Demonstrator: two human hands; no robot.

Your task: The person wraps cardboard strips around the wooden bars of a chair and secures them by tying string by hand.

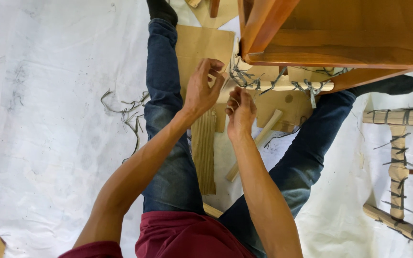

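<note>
I sit on the floor with my legs spread in blue jeans. A brown wooden furniture piece [340, 33] stands in front of me, its lower rail [283, 86] wrapped in cardboard and tied with grey plastic strips [244, 79]. My left hand [201, 88] is raised at the rail's left end, fingers pinched on the cardboard wrap and strip there. Just to its right, my right hand [240, 112] curls its fingers around a thin strip below the rail.
Flat cardboard sheets [201, 45] and a corrugated strip [204, 153] lie between my legs, with a wooden stick [259, 143]. Loose grey strips [127, 112] lie left on the white sheet. Another cardboard-wrapped frame [400, 162] lies at the right.
</note>
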